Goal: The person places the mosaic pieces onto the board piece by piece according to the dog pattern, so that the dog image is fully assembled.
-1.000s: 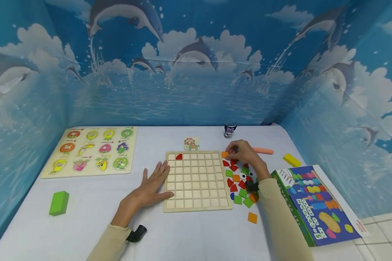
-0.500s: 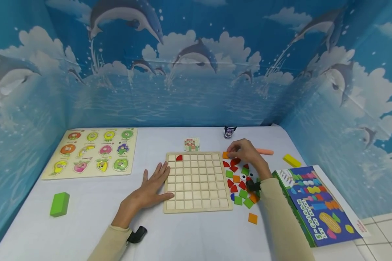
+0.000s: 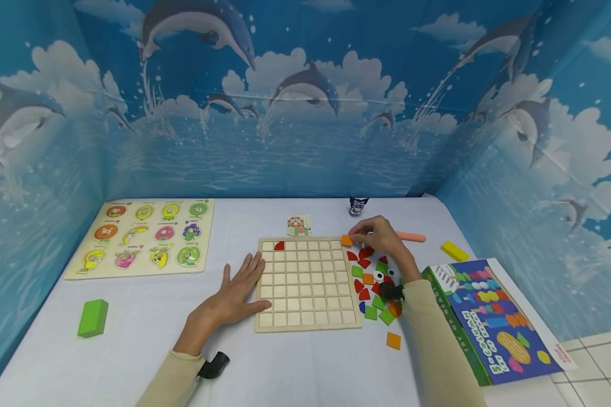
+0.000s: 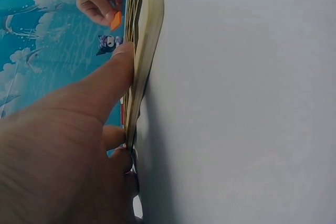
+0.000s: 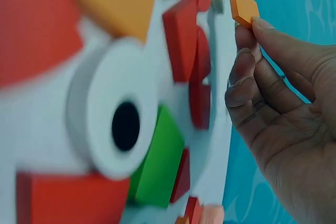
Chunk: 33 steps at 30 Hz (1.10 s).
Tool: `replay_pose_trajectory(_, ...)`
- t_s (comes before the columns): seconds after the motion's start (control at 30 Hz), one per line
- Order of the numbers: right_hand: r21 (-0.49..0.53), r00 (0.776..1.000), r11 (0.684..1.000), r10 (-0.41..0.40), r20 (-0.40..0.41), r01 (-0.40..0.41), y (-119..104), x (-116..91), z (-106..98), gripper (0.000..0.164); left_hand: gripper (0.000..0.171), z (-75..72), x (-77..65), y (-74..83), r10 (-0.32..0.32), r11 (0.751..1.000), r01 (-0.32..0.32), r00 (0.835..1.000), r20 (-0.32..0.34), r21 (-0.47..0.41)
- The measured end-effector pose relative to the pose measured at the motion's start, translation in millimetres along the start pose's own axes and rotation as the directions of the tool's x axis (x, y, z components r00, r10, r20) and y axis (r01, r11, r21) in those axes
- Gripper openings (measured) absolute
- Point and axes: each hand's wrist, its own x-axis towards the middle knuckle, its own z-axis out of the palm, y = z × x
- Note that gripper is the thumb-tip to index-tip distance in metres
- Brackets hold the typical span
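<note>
A wooden grid board (image 3: pixel 305 330) lies flat on the white cloth, one red quarter-circle piece (image 3: pixel 279 246) sitting in its top row. My left hand (image 3: pixel 234 294) rests along the board's left edge, fingers spread, with the thumb over the rim. Between thumb and fingertips my right hand (image 3: pixel 382 234) pinches an orange square tile (image 5: pixel 244 8). In the right wrist view the tile is raised clear of the table; from the head it appears near the board's top right corner. Red, green and orange pieces, such as a green square (image 3: pixel 370 312), lie scattered below this hand.
A picture card (image 3: pixel 298 225) and a small figurine (image 3: pixel 357 206) stand behind the board. Left are a fruit puzzle board (image 3: pixel 147 240) and a green block (image 3: pixel 93 318). To the right lie a yellow block (image 3: pixel 455 250), an orange stick (image 3: pixel 411 237) and a toy box (image 3: pixel 499 322).
My right hand has shifted slightly left with the orange tile, closer to the board's top right corner. The left hand has stayed on the board's edge.
</note>
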Motion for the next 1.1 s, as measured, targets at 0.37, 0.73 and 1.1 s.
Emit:
replay_pose_trajectory(0.37, 0.017, 0.994, 0.994, -0.108, 0.017, 0.108, -26, 9, 27, 0.008, 0.100, 3.4, -1.2, -9.7, 0.054, 0.998, -0.055, 0.997, -0.048, -0.032)
replay_pose_trajectory(0.73, 0.093, 0.974, 0.973, -0.218, 0.058, 0.212, -53, 21, 57, 0.006, 0.103, 11.2, 3.8, -15.2, 0.044, 0.999, -0.044, 0.998, -0.046, -0.011)
replay_pose_trajectory(1.1, 0.082, 0.971, 0.972, -0.227, 0.079, 0.221, -78, 32, 85, 0.006, 0.099, 2.7, 0.2, -1.6, 0.013, 1.000, -0.013, 1.000, -0.012, 0.002)
